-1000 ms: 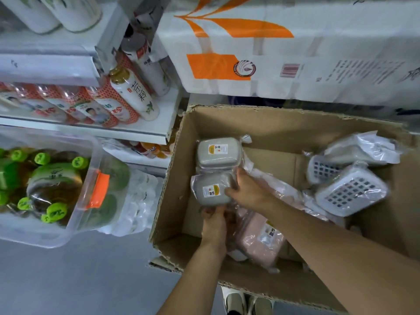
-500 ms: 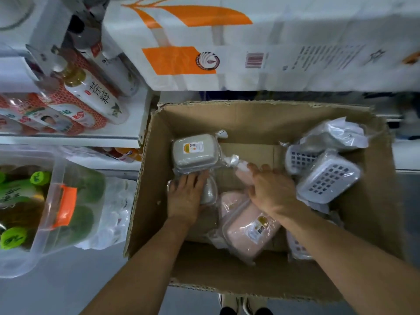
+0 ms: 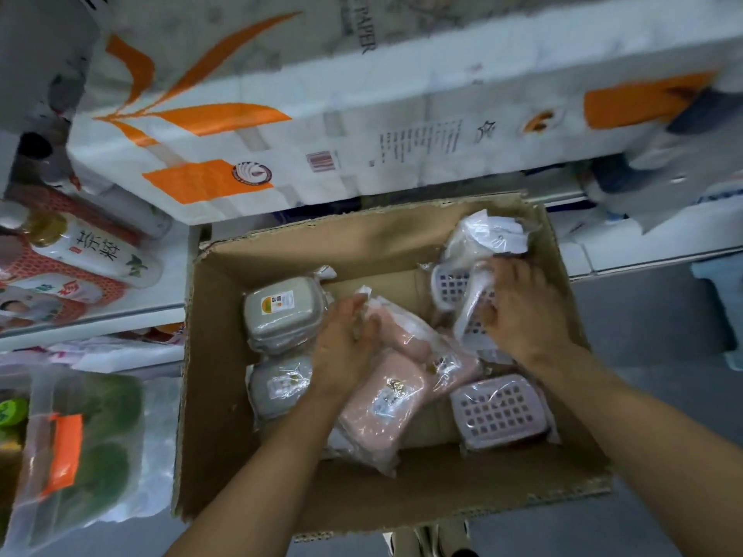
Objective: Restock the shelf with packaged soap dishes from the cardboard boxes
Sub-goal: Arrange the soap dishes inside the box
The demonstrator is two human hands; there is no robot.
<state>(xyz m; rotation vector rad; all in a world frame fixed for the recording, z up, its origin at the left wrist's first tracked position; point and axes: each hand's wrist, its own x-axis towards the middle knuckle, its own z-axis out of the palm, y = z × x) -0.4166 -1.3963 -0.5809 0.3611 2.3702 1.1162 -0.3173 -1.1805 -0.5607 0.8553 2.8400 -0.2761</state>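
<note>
The head view looks down into an open cardboard box (image 3: 225, 436) that fills the middle of the frame, with both forearms reaching in from the bottom edge. The left hand (image 3: 341, 351) sits at the centre of the box, its fingers curled against the upper end of a wrapped pink soap dish (image 3: 386, 412) — whether they truly grip it or only press on it I cannot tell. The right hand (image 3: 518, 315), at the upper right of the box, has its fingers bent around a white slotted soap dish (image 3: 468, 315) in crinkled plastic, holding it tilted. Two grey soap dishes (image 3: 281, 311) lie stacked along the left side of the box, and a pale purple grid soap dish (image 3: 498, 412) lies flat at the lower right. Above the box runs a large white and orange paper pack (image 3: 281, 126). At the left edge stand shelf bottles (image 3: 96, 251), and below them a clear bin (image 3: 80, 448) with an orange latch.
</note>
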